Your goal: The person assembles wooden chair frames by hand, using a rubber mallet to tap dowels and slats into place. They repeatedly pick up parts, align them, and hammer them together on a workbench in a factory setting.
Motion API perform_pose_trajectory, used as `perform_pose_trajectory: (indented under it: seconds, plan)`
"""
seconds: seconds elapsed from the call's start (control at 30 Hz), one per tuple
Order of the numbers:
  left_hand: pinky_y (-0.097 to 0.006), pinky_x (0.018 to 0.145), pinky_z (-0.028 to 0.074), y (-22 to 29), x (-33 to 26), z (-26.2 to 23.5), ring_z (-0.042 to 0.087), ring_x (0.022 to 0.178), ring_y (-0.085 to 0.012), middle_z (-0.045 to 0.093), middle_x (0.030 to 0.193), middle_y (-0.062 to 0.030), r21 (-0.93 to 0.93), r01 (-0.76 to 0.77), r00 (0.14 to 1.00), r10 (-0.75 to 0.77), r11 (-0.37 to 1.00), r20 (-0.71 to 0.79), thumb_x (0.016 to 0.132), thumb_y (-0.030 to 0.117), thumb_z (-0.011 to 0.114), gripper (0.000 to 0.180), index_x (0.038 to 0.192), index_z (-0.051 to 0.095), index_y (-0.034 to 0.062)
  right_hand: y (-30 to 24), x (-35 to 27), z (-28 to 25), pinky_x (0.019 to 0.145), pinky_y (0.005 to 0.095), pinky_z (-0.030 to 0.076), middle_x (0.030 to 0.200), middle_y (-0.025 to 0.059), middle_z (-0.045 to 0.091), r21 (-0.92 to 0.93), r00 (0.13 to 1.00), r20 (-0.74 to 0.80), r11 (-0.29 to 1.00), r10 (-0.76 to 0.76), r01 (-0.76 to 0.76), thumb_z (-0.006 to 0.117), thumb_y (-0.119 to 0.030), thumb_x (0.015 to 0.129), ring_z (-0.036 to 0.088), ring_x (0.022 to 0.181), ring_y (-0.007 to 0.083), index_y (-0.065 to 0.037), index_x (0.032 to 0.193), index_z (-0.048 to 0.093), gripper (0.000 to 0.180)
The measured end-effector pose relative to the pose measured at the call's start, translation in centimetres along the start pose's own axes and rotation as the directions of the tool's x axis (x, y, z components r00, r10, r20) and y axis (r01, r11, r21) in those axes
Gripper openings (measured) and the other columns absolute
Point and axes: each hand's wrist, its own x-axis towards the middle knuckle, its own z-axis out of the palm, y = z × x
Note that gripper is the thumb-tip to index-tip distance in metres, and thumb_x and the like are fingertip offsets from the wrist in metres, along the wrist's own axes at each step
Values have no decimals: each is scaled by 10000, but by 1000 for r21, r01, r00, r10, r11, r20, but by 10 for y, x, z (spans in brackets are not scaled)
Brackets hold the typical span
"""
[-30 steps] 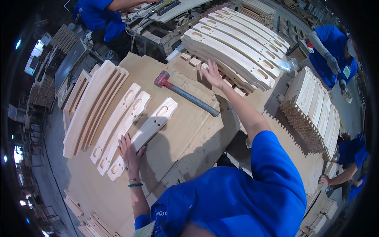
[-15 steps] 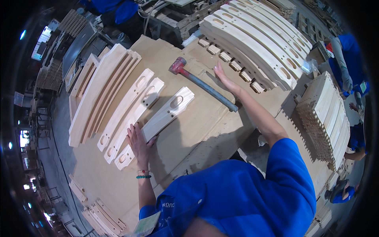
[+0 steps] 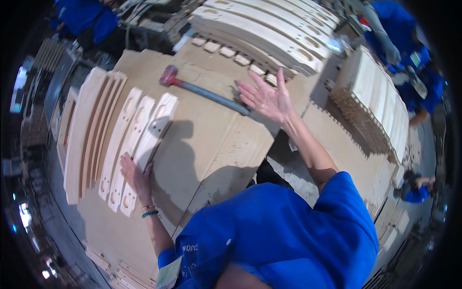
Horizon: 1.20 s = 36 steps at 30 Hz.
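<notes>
My left hand is closed around the lower half of a pale wooden slat, fingers over its left edge and thumb along its right. This slat has oval slots and small round holes. It lies close beside two similar slats, a middle slat and a left slat. My right hand is raised with the palm showing and the fingers spread, holding nothing. Just beyond it lies a hammer with a red head and grey handle, its handle end near my wrist.
Thicker curved wooden pieces stand at the left. A large stack of slotted boards fills the far side, small blocks along its edge. Another board stack is at the right. Co-workers in blue are beyond; cardboard covers the table.
My left hand has brought the right slat leftward against the other two and turned it parallel to them. My right hand has turned palm up and spread. The whole view has shifted.
</notes>
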Motion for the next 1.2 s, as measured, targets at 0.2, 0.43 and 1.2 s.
perform_pose_trajectory:
  seconds: [0.2, 0.43, 1.2]
  plan:
    - [-516, 1129, 83, 30, 8, -8, 131, 1414, -353, 194, 1514, -201, -162, -162, 972, 129, 973, -198, 890, 493, 529, 822, 1466, 180, 22, -8, -53, 14, 1123, 507, 221, 1425, 261, 334, 302, 989, 1, 943, -151, 143, 288, -774, 817, 302, 1352, 367, -147, 1433, 326, 880]
    - [-433, 1142, 96, 307, -62, -82, 83, 1426, -328, 88, 1543, -182, -917, -391, 822, 476, 75, -311, 927, 610, 308, 840, 1483, 64, 30, 66, -80, 64, 1147, 418, 140, 1529, 150, 161, -179, 884, -100, 882, -457, 436, 298, -728, 863, 178, 1413, 250, -175, 1499, 81, 870]
    - [-276, 697, 551, 655, -107, -46, 600, 801, -115, 594, 991, -60, -847, 511, 651, 708, -142, 274, 855, 78, 646, 710, 1430, 237, 154, -176, -303, -134, 679, 284, 604, 943, 166, 642, -303, 373, -684, 710, -627, 636, 651, -171, 877, 680, 829, 228, 22, 975, 575, 230]
